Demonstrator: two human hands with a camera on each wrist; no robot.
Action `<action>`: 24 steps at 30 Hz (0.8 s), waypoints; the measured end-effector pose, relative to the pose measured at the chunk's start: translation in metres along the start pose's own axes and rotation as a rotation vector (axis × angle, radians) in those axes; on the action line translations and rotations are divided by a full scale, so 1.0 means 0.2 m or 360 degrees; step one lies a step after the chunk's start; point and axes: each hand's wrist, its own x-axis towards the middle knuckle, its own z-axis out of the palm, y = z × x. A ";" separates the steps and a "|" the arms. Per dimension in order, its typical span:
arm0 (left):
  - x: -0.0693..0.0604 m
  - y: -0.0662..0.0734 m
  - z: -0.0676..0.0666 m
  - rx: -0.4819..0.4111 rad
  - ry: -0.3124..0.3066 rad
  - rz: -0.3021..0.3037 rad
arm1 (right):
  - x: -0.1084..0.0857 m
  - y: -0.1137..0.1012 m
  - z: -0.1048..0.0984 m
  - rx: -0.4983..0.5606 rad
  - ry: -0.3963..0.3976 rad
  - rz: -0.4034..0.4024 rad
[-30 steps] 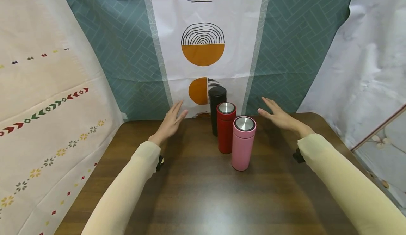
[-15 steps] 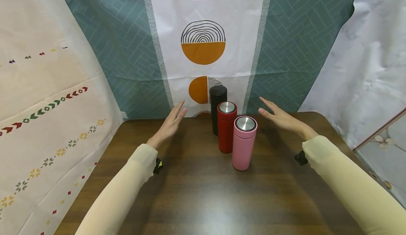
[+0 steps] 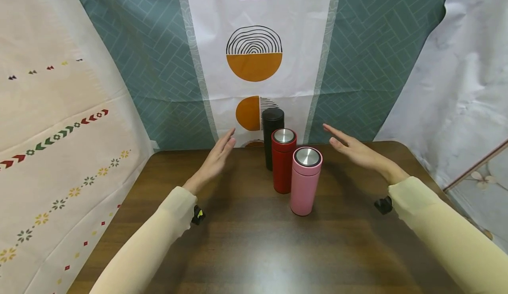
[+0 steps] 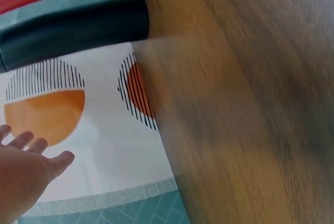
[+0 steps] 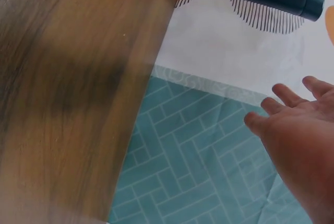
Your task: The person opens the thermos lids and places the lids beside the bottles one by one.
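Note:
Three upright flasks stand in a slanting row on the table, seen in the head view. The pink flask (image 3: 304, 188) is nearest, the red flask (image 3: 282, 166) is behind it, and the black flask (image 3: 270, 139) is farthest back. Pink and red have silvery lid tops. To their left my left hand (image 3: 214, 157) hovers above the table, fingers straight, holding nothing. My right hand (image 3: 359, 153) hovers to their right with extended fingers, also holding nothing and apart from the pink flask. The left wrist view shows the black flask (image 4: 73, 31) beyond the left hand (image 4: 23, 174).
The dark wooden table (image 3: 254, 250) has rounded far corners. Right behind it hangs a green and white patterned cloth (image 3: 166, 87). A cream embroidered cloth (image 3: 59, 153) borders the left side, and a pale cloth (image 3: 452, 78) the right.
Both hands turn slightly, and the right hand with its forearm shifts a little to the right. The flasks stay where they were on the table.

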 end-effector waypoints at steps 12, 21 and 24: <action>-0.07 0.08 0.10 -0.0111 0.0080 0.0088 | -0.04 -0.06 0.02 0.0046 -0.0038 -0.0130; -0.11 0.11 0.16 -0.0279 0.0199 0.0156 | -0.07 -0.09 0.02 0.0049 -0.0040 -0.0201; -0.13 0.12 0.18 -0.0288 0.0217 0.0183 | -0.08 -0.10 0.01 0.0053 -0.0033 -0.0213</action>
